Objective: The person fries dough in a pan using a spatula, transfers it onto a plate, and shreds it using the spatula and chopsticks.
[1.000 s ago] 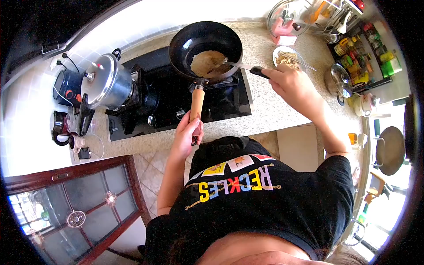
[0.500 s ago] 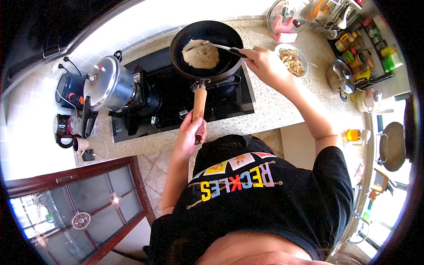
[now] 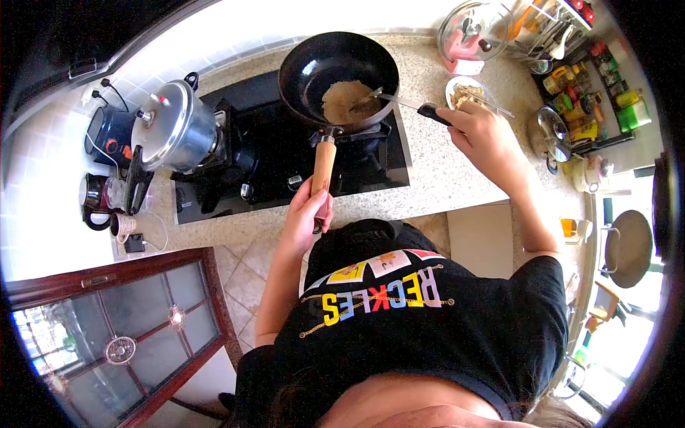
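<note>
The left hand is wrapped round the wooden handle of the black wok, which sits on the right side of the cooktop with its handle pointing to the counter's front edge — presumably so that it is easy to grip and steady. The right hand is closed on the black grip of a spatula, well back from the bowl of the wok, which likely spares the fingers from heat. Its metal end reaches over the wok's right rim to a pale, flat piece of food lying inside. A white dish of chopped food stands right of the cooktop, towards the counter's back edge — probably for easy reach. The pressure cooker occupies the cooktop's left side.
</note>
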The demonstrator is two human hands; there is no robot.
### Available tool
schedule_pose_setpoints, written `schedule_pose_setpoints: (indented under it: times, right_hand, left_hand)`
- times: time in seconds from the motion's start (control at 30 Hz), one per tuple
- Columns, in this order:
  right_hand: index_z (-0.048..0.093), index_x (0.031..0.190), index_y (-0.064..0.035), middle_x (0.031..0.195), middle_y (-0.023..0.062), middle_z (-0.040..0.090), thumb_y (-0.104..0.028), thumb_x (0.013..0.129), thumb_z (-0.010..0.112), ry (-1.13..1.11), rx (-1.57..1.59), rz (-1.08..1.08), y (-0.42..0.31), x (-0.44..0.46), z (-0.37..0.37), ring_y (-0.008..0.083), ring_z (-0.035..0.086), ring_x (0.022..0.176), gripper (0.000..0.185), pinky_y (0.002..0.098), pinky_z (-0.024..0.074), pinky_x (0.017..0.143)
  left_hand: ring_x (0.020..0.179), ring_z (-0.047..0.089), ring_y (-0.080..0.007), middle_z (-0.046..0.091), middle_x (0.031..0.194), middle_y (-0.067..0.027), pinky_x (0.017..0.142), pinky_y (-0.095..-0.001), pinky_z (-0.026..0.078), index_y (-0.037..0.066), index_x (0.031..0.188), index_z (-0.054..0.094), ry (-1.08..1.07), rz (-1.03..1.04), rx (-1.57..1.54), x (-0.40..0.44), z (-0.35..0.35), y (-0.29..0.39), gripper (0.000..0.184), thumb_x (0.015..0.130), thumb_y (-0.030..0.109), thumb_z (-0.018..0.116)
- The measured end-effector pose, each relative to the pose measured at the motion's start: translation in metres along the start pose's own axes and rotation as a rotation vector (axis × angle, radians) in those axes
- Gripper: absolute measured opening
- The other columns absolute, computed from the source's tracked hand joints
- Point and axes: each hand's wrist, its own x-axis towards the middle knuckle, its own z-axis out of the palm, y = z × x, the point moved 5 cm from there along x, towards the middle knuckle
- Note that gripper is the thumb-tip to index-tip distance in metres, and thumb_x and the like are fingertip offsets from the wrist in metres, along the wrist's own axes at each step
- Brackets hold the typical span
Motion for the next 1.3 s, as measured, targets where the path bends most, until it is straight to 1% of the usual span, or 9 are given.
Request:
schedule_pose_setpoints:
  times: [0.1, 0.23, 0.37, 0.7, 0.83, 0.93, 1.03, 1.23, 1.3]
  right_hand:
    - [0.066, 0.105, -0.0044, 0.079, 0.0155, 0.058, -0.005, 0.081, 0.060, -0.042, 0.090, 0.031, -0.003, -0.006, 0.001, 0.0349, 0.061, 0.073, 0.025, 0.0422, 0.0490, 0.067]
    - [0.066, 0.104, -0.0089, 0.079, 0.0166, 0.059, -0.010, 0.084, 0.056, -0.071, 0.094, 0.058, -0.007, 0.004, 0.033, 0.0352, 0.063, 0.072, 0.022, 0.0429, 0.0520, 0.067]
    - [0.065, 0.104, -0.0060, 0.079, 0.0186, 0.061, -0.012, 0.084, 0.057, 0.102, 0.225, 0.019, 0.002, 0.035, 0.062, 0.0369, 0.063, 0.074, 0.022, 0.0438, 0.0519, 0.069]
    - [0.063, 0.109, -0.0079, 0.085, 0.0185, 0.060, -0.017, 0.088, 0.055, 0.072, 0.071, 0.048, 0.027, 0.052, 0.094, 0.0355, 0.064, 0.076, 0.024, 0.0430, 0.0528, 0.069]
    - [0.064, 0.108, -0.0048, 0.081, 0.0179, 0.059, -0.009, 0.085, 0.058, -0.047, 0.085, 0.052, 0.017, 0.026, 0.064, 0.0362, 0.061, 0.070, 0.024, 0.0429, 0.0491, 0.064]
    - [0.066, 0.098, -0.0072, 0.077, 0.0175, 0.059, -0.015, 0.085, 0.055, -0.109, 0.065, 0.111, 0.006, 0.009, 0.016, 0.0355, 0.063, 0.074, 0.018, 0.0447, 0.0513, 0.066]
    - [0.067, 0.098, -0.0089, 0.077, 0.0163, 0.059, -0.011, 0.083, 0.056, -0.029, 0.035, -0.005, -0.003, 0.000, -0.013, 0.0336, 0.062, 0.074, 0.019, 0.0429, 0.0505, 0.067]
    - [0.064, 0.106, -0.0030, 0.081, 0.0153, 0.059, -0.008, 0.084, 0.058, -0.160, 0.081, 0.050, -0.001, 0.004, 0.017, 0.0333, 0.060, 0.078, 0.023, 0.0425, 0.0469, 0.071]
    - [0.064, 0.106, -0.0024, 0.081, 0.0164, 0.059, -0.008, 0.085, 0.058, -0.092, 0.100, 0.016, 0.002, 0.012, 0.038, 0.0338, 0.060, 0.077, 0.022, 0.0425, 0.0473, 0.070]
  left_hand:
    - [0.050, 0.050, -0.0112, 0.055, 0.078, -0.0053, 0.040, -0.0228, 0.036, 0.006, 0.116, 0.046, 0.014, -0.015, 0.002, 0.000, -0.001, 0.000, 0.024, 0.096, 0.019, 0.046]
    - [0.050, 0.050, -0.0108, 0.055, 0.077, -0.0050, 0.040, -0.0229, 0.036, 0.006, 0.113, 0.046, 0.005, -0.008, 0.013, 0.001, 0.000, 0.000, 0.021, 0.096, 0.019, 0.046]
    - [0.050, 0.049, -0.0095, 0.055, 0.078, -0.0039, 0.040, -0.0229, 0.037, 0.007, 0.113, 0.046, -0.020, 0.011, 0.014, 0.000, 0.000, -0.002, 0.020, 0.097, 0.019, 0.045]
    - [0.050, 0.049, -0.0103, 0.056, 0.079, -0.0050, 0.040, -0.0226, 0.036, 0.006, 0.113, 0.047, 0.008, 0.030, 0.007, -0.002, 0.001, 0.000, 0.021, 0.096, 0.019, 0.046]
    - [0.050, 0.050, -0.0108, 0.056, 0.080, -0.0053, 0.040, -0.0223, 0.036, 0.006, 0.114, 0.047, 0.012, 0.025, -0.007, -0.001, 0.000, -0.001, 0.022, 0.096, 0.019, 0.047]
    - [0.050, 0.050, -0.0109, 0.056, 0.079, -0.0055, 0.040, -0.0223, 0.036, 0.005, 0.116, 0.047, 0.004, 0.021, -0.005, -0.001, 0.000, -0.001, 0.024, 0.096, 0.019, 0.046]
    - [0.050, 0.050, -0.0110, 0.056, 0.079, -0.0057, 0.040, -0.0226, 0.037, 0.005, 0.119, 0.045, -0.011, 0.021, -0.004, 0.000, -0.001, -0.002, 0.027, 0.096, 0.018, 0.046]
    - [0.050, 0.050, -0.0112, 0.055, 0.078, -0.0055, 0.040, -0.0229, 0.038, 0.004, 0.121, 0.044, -0.013, 0.017, -0.004, 0.001, -0.001, -0.002, 0.028, 0.096, 0.017, 0.045]
    - [0.050, 0.050, -0.0111, 0.056, 0.078, -0.0053, 0.040, -0.0229, 0.038, 0.005, 0.121, 0.044, -0.017, 0.018, -0.008, 0.000, 0.001, -0.002, 0.028, 0.096, 0.017, 0.045]
